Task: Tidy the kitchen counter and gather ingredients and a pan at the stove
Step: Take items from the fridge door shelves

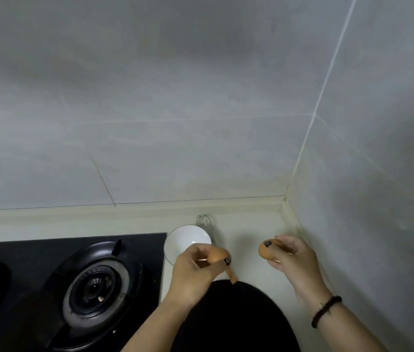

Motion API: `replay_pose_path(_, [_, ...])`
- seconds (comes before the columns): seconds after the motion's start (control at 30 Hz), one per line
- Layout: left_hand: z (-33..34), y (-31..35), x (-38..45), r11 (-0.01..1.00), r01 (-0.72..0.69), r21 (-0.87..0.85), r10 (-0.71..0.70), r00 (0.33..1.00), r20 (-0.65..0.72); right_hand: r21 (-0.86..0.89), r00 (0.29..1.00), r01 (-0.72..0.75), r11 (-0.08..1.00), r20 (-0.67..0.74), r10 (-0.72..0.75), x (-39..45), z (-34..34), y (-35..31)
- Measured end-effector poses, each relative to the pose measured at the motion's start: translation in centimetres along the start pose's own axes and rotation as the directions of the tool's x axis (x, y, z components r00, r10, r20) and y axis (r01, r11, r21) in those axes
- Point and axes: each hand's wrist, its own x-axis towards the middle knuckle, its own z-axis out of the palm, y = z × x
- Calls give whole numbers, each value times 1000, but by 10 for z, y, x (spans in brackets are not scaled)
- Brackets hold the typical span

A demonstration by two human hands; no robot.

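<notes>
Pale countertop [251, 237]: beside the white ceramic bowl [185, 241], one brown egg [217, 255] is pinched by left hand [195, 273], another [265, 251] by right hand [292, 260]; excess squeeze could crack shells.

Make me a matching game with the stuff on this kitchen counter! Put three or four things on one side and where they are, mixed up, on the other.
Things:
1. white bowl
2. whisk
3. burner
4. bead bracelet

Places:
A. on the black stove top
B. around the right wrist
C. on the counter just right of the stove
D. behind the bowl, near the wall

Pairs: 1-C, 2-D, 3-A, 4-B
</notes>
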Motion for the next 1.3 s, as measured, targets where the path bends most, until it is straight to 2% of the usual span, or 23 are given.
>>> replay_pose_path(0.17, [36, -17, 51, 995, 25, 98, -26, 1000, 12, 43, 994, -97, 994, -43, 99, 52, 6, 35])
replay_pose_path(0.3, [69, -43, 88, 982, 46, 183, -44, 999, -15, -64, 985, -146, 987, -105, 139, 86, 16, 67])
replay_pose_path(0.43, [97, -72, 114, 969, 63, 237, -55, 998, -39, -91, 971, -182, 979, -171, 165, 102, 26, 83])
replay_pose_path(0.57, [109, -93, 135, 949, 35, 312, -23, 999, -40, -106, 961, -127, 986, -258, 96, 112, 33, 92])
replay_pose_path(0.87, [121, -115, 156, 892, -202, 404, 232, 972, -26, -183, 938, 1, 983, -340, -64, 126, 36, 118])
replay_pose_path(0.93, [123, -115, 157, 877, -221, 427, 254, 967, -21, -215, 933, 14, 976, -349, -90, 126, 36, 119])
replay_pose_path(1.2, [131, -116, 154, 847, -138, 513, 151, 988, 16, -274, 919, 80, 958, -353, -177, 125, 32, 132])
replay_pose_path(1.3, [131, -114, 151, 831, -120, 543, 107, 993, 54, -253, 931, 86, 964, -324, -168, 124, 30, 131])
